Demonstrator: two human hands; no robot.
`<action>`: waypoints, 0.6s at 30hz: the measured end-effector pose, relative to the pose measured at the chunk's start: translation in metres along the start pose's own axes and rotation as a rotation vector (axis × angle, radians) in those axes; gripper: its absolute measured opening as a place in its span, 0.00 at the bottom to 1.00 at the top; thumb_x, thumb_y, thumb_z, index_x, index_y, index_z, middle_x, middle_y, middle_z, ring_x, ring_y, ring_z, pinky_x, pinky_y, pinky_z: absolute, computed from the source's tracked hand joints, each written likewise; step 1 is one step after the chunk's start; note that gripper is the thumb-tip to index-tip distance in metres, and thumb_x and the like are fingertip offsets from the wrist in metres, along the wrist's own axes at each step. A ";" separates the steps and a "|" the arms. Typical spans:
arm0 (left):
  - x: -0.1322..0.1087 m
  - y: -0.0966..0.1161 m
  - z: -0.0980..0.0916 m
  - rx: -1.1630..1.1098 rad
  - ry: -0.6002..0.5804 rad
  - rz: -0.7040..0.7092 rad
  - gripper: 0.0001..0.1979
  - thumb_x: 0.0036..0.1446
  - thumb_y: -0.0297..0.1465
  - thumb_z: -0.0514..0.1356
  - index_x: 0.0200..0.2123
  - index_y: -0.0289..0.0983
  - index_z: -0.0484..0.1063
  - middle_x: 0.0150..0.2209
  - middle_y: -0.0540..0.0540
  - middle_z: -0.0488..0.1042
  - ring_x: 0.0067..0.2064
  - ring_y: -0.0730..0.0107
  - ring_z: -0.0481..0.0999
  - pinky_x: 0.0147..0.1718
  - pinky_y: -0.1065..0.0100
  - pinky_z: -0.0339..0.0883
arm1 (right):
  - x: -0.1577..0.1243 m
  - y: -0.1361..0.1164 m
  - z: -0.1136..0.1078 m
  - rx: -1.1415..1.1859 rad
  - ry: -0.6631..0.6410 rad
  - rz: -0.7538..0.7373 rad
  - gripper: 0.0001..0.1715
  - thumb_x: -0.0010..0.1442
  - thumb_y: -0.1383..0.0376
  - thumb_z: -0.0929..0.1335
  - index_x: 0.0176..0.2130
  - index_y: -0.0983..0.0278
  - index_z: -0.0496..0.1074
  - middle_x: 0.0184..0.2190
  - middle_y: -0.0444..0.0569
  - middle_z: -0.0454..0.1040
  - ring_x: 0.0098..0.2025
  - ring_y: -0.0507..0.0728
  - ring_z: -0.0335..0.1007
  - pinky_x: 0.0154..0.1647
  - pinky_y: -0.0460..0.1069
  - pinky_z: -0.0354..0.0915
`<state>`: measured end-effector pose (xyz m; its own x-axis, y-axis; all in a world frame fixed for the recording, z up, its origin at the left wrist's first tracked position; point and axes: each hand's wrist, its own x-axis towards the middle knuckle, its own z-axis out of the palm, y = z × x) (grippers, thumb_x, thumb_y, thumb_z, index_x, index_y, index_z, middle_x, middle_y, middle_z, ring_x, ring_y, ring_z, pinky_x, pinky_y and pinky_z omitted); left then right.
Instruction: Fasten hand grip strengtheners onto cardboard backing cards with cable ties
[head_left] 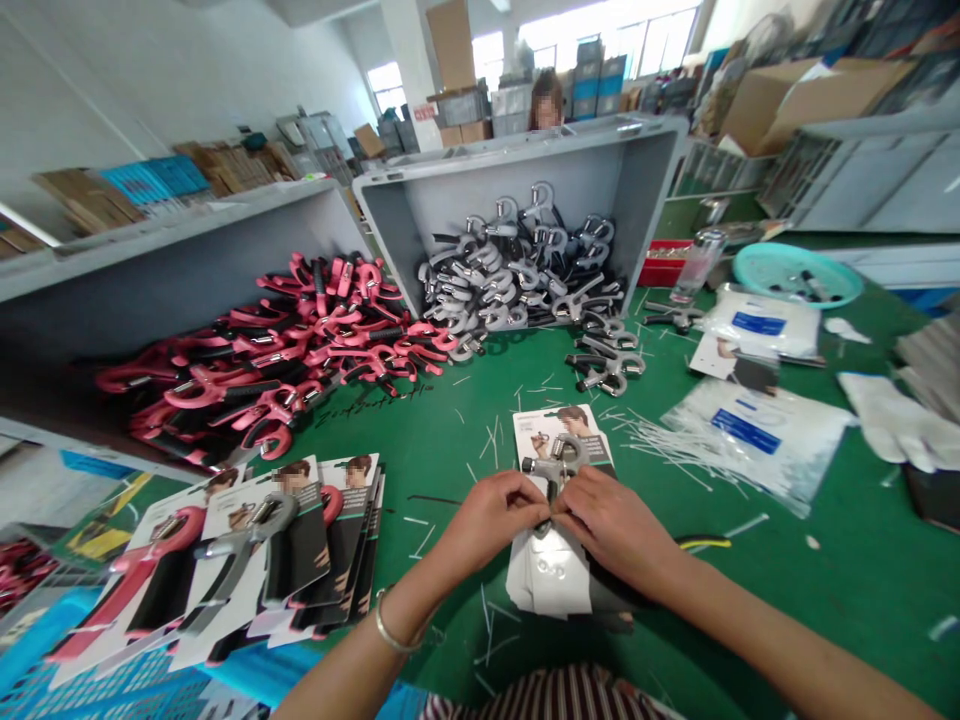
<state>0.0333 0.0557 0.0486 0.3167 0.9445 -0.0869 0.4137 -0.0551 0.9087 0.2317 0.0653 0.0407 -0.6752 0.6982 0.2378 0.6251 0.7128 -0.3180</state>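
A grey hand grip exerciser [573, 450] lies on a printed backing card [530, 425] in front of me, its spring end pointing away. My left hand [504, 518] is closed in a pinch at one of its handles. From the other side my right hand [609, 522] is closed over the handles, its fingertips meeting those of the left. Anything small between the fingertips is hidden. Under my wrists, more white cards [555, 580] are stacked beneath. Loose white cable ties [686, 445] lie to the right of my right hand.
Tipped grey crates hold pink hand grips [277, 360] and grey hand grips [517, 270]. Carded grips [247, 550] overlap at left above a blue basket [112, 680]. At right are bags of ties [757, 430], a turquoise dish [795, 270] and a white glove [892, 415]. Someone sits behind the crates.
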 end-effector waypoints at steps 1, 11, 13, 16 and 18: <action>0.000 -0.002 0.000 -0.037 0.000 -0.037 0.02 0.53 0.28 0.64 0.29 0.35 0.76 0.28 0.49 0.75 0.31 0.70 0.73 0.32 0.71 0.63 | 0.000 0.000 0.000 -0.005 -0.005 0.002 0.11 0.67 0.65 0.65 0.31 0.65 0.70 0.30 0.50 0.73 0.36 0.60 0.64 0.39 0.53 0.61; -0.009 0.013 -0.003 0.298 0.022 0.157 0.07 0.61 0.28 0.56 0.31 0.36 0.73 0.32 0.47 0.73 0.37 0.66 0.72 0.38 0.67 0.63 | 0.001 -0.001 -0.004 0.257 0.000 0.127 0.07 0.65 0.60 0.67 0.39 0.62 0.71 0.36 0.47 0.74 0.41 0.59 0.66 0.43 0.52 0.62; -0.013 0.016 -0.001 0.420 0.081 0.201 0.07 0.63 0.28 0.55 0.33 0.37 0.71 0.33 0.46 0.72 0.39 0.65 0.71 0.40 0.65 0.63 | 0.002 -0.002 -0.004 0.252 0.007 0.098 0.06 0.66 0.63 0.66 0.37 0.62 0.71 0.35 0.47 0.74 0.41 0.59 0.66 0.44 0.53 0.62; -0.020 0.015 0.006 0.376 0.146 0.231 0.08 0.65 0.28 0.53 0.33 0.37 0.69 0.33 0.46 0.71 0.39 0.65 0.71 0.40 0.64 0.64 | 0.001 -0.002 -0.004 0.240 0.018 0.083 0.07 0.66 0.65 0.65 0.34 0.62 0.70 0.34 0.48 0.73 0.40 0.59 0.65 0.44 0.53 0.61; -0.024 0.007 0.014 0.288 0.169 0.228 0.07 0.65 0.29 0.53 0.36 0.37 0.69 0.34 0.46 0.72 0.40 0.65 0.72 0.43 0.64 0.66 | -0.001 -0.002 -0.003 0.282 0.045 0.097 0.06 0.65 0.66 0.66 0.34 0.62 0.70 0.35 0.48 0.73 0.41 0.59 0.65 0.45 0.54 0.61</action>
<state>0.0404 0.0282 0.0512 0.2928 0.9363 0.1941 0.5786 -0.3351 0.7436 0.2325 0.0638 0.0442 -0.5956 0.7689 0.2325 0.5484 0.6007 -0.5817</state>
